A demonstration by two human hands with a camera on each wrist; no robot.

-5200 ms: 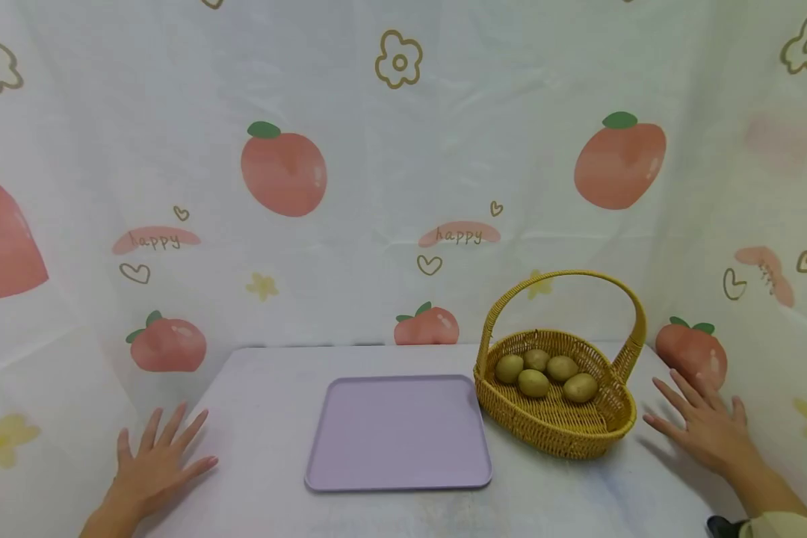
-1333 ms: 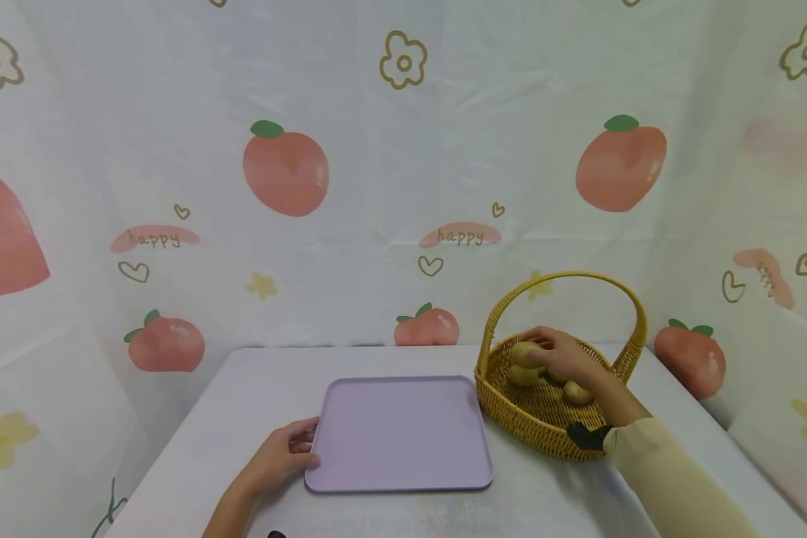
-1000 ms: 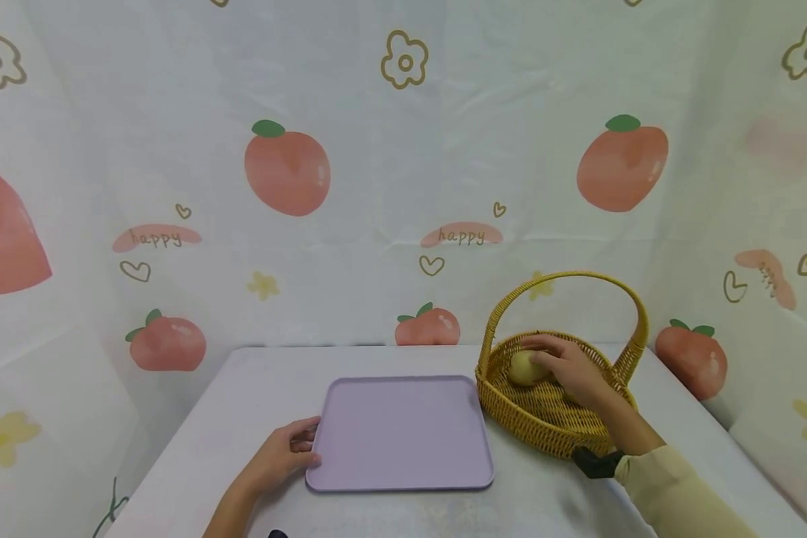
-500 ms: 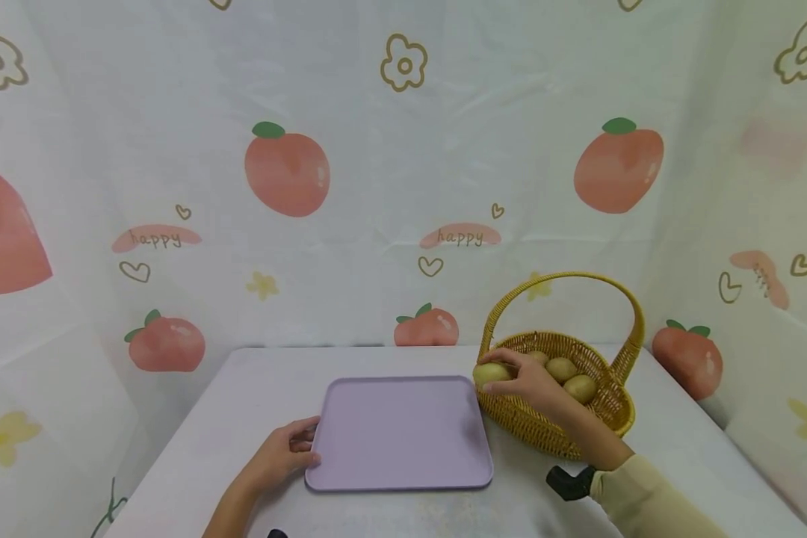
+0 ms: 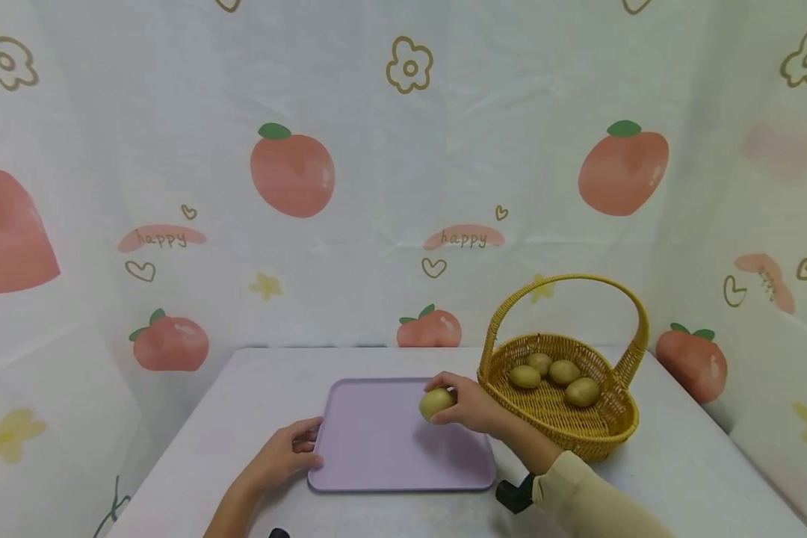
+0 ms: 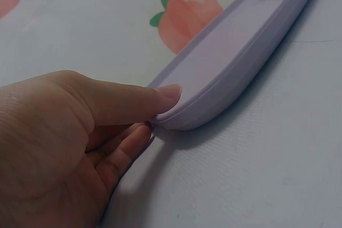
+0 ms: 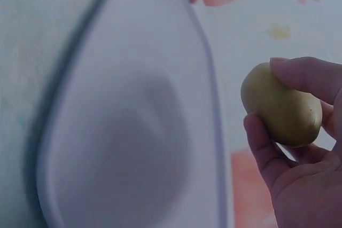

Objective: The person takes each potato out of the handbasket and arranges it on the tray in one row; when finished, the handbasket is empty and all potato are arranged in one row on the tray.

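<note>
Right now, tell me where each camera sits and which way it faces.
Head: on the head, facing forward and down at the tray and basket; left hand, right hand and forearms show.
Left wrist: on that wrist, facing the tray's rim; thumb and fingers show.
Right wrist: on that wrist, facing the held potato and tray; right fingers show, plus a bit of left hand up top.
Shared: head and right wrist views both show potato and tray.

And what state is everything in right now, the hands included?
Tray, right side up on the table, bearing nothing.
Held potato, whole, raised above the tray.
Right hand, curled round the held potato.
Left hand, gripping the tray's left edge.
Basket, upright, handle standing up.
Four potatoes, lying in the basket.
Patterned curtain, hanging, lightly creased.
</note>
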